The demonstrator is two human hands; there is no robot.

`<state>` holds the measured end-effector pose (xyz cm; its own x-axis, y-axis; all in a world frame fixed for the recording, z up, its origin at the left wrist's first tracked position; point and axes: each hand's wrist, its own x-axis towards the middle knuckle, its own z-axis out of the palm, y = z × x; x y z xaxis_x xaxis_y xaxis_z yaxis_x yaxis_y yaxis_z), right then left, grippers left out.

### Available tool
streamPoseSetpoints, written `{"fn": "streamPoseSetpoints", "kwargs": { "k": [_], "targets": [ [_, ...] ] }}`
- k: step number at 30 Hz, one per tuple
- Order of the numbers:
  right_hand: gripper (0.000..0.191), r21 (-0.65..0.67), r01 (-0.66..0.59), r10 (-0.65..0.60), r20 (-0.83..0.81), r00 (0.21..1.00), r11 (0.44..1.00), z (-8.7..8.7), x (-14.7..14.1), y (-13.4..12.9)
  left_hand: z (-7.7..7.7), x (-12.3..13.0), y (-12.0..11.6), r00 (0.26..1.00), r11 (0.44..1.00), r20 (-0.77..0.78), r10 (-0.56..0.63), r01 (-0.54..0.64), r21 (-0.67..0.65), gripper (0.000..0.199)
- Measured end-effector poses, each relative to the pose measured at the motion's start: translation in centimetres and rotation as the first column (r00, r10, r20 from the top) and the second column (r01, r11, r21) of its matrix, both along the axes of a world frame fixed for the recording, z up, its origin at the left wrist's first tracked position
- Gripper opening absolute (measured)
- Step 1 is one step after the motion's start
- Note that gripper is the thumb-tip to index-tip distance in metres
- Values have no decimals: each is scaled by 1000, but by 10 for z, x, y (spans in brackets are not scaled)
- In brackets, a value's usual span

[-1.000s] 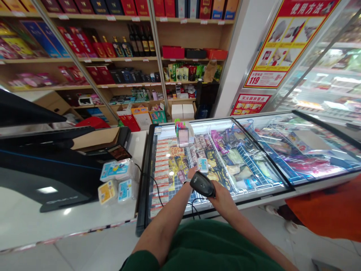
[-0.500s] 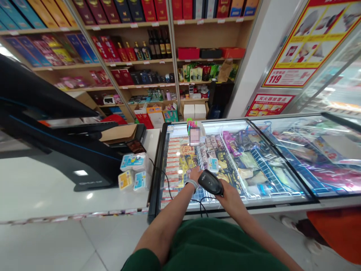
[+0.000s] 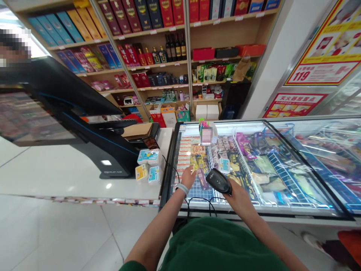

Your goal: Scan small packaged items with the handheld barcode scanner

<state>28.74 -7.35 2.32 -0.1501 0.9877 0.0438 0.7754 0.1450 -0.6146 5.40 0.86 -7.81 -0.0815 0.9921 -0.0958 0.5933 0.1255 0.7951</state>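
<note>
Barely inside freezer edge (image 3: 296,214), L hand (image 3: 188,177), fingers narrow, over pkts (image 3: 201,178); R hand (image 3: 239,199) wrapped round scanner (image 3: 219,181)

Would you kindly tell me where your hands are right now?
Right hand gripping black barcode scanner. Left hand over yellow snack packets in freezer. Scanner cable beneath them.

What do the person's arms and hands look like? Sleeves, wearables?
Bare forearms, no gloves on the left hand or right hand. The left wrist wears a pale grey band, watch or fitness type; the right wrist shows none. Short dark green sleeve on a matching green top.
</note>
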Motion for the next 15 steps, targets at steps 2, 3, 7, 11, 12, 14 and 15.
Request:
{"fn": "streamPoseSetpoints", "kwargs": {
  "k": [2, 3, 7, 11, 12, 14, 15],
  "targets": [
    [33, 2, -6, 6, -8, 1000, 1000, -1, -1, 0, 9, -15, -10, 998, 998, -60, 6, -2, 63, 45],
    [33, 5, -8, 8, -12, 1000, 1000, -1, -1, 0, 14, -23, -16, 995, 996, -99, 10, -1, 92, 45],
    [35, 1, -21, 21, -9, 1000, 1000, -3, -3, 2, 36, -51, -39, 961, 983, -273, 48, 3, 183, 43],
    [36, 8, -31, 31, -4, 1000, 999, -5, -4, 2, 56, -73, -61, 853, 978, -496, 164, -76, 194, 46],
    [37, 12, -35, 35, -5, 999, 999, -5, -5, 2, 60, -78, -66, 806, 976, -558, 198, -106, 193, 47],
    [38, 15, -40, 40, -2, 999, 999, -6, -6, 1, 65, -87, -74, 705, 969, -666, 245, -158, 190, 51],
    [38, 15, -38, 38, 3, 999, 999, -6, -7, 1, 66, -91, -77, 659, 966, -707, 257, -178, 185, 54]
  ]
}}
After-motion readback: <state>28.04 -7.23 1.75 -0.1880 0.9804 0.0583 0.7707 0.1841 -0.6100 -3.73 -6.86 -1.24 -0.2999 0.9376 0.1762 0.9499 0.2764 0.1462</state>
